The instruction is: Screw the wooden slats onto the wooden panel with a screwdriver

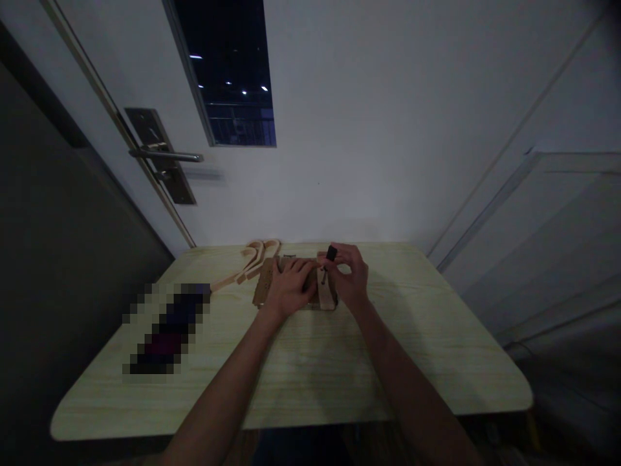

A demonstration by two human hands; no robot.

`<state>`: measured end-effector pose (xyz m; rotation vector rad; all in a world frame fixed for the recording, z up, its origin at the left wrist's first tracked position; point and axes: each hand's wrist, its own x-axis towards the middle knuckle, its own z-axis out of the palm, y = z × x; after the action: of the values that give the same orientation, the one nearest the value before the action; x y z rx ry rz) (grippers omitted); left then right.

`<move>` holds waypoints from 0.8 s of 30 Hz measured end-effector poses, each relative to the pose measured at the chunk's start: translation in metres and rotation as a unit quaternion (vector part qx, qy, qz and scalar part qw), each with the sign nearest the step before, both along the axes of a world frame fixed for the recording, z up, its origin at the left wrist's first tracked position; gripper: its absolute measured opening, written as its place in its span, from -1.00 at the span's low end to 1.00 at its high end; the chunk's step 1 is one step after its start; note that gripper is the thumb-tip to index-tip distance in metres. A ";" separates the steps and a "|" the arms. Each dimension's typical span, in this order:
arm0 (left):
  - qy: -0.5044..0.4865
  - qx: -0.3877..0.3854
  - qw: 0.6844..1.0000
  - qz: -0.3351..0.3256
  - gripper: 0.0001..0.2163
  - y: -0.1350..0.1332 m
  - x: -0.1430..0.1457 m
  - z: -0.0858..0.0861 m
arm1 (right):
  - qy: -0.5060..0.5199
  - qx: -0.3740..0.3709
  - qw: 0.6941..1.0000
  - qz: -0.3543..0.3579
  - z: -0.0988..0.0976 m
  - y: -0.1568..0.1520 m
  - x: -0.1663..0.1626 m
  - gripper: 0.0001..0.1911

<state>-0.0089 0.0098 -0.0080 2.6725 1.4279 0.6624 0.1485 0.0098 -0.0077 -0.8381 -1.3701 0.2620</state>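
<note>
My right hand (352,278) pinches a small black-handled tool (331,253) between thumb and fingertips, with its thin shaft pointing down at the light wooden block (328,299). My left hand (288,288) lies flat, fingers together, pressed on the wooden board (262,289) beside that block. Both pieces sit at the far middle of the table (339,369). Curved wooden strips (252,257) lie just left of the board. A dark blurred object (167,327) lies well apart, leftward.

Left hand (287,289) presses block (263,288); right hand (352,277) pinches tool (331,253).
</note>
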 end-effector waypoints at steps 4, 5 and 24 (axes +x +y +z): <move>-0.002 0.000 1.000 -0.004 -0.65 -0.001 0.000 0.001 | -0.019 0.011 1.000 0.011 0.003 -0.005 0.000 -0.78; -0.003 0.001 1.000 -0.002 -0.66 -0.001 0.000 0.001 | -0.024 0.013 0.999 0.021 0.004 -0.006 -0.001 -0.78; 0.008 -0.002 1.000 0.003 -0.62 -0.001 0.000 0.003 | -0.015 0.020 1.000 0.002 0.002 -0.004 -0.003 -0.80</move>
<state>-0.0089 0.0084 -0.0051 2.6763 1.4409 0.6390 0.1457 0.0062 -0.0055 -0.8084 -1.4003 0.2256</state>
